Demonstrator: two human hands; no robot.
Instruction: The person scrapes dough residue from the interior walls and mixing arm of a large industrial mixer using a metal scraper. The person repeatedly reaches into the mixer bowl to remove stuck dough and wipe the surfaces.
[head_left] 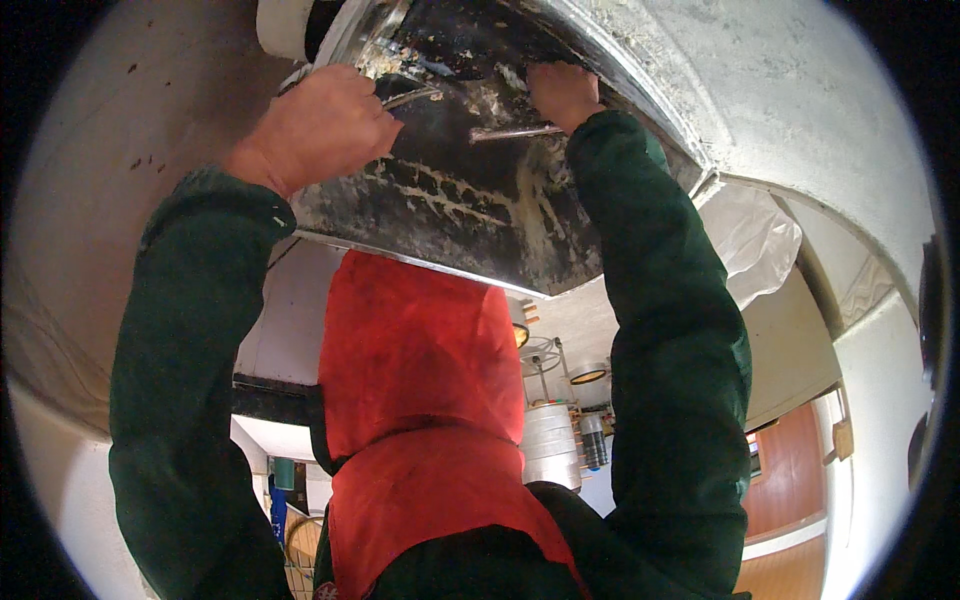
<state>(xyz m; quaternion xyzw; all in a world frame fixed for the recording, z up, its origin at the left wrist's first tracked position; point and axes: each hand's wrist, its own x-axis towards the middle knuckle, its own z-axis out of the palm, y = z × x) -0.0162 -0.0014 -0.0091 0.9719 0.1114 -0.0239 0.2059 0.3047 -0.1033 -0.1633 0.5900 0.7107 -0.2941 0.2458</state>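
Note:
A dark, shallow metal basin or tray (400, 210) with a pale metal rim lies before me, its surface streaked with whitish and brown residue. My left hand (335, 125) is closed at its left side, fingers curled down; what they grip is hidden. Beside those knuckles a thin curved strip (412, 97) shows against the dark surface. Farther right, my right hand (563, 92) is also closed, over the basin near its right rim, and whatever it holds cannot be made out. A slim pinkish rod (510, 133) reaches leftward from beside the right wrist.
A red apron (420, 350) hangs in front of my body below the basin. Crumpled clear plastic (750, 240) lies right of the basin. Pale walls or panels (800, 90) curve around. A ribbed whitish cylinder (550, 445) and a wheel-like metal frame (541, 354) appear beyond the apron.

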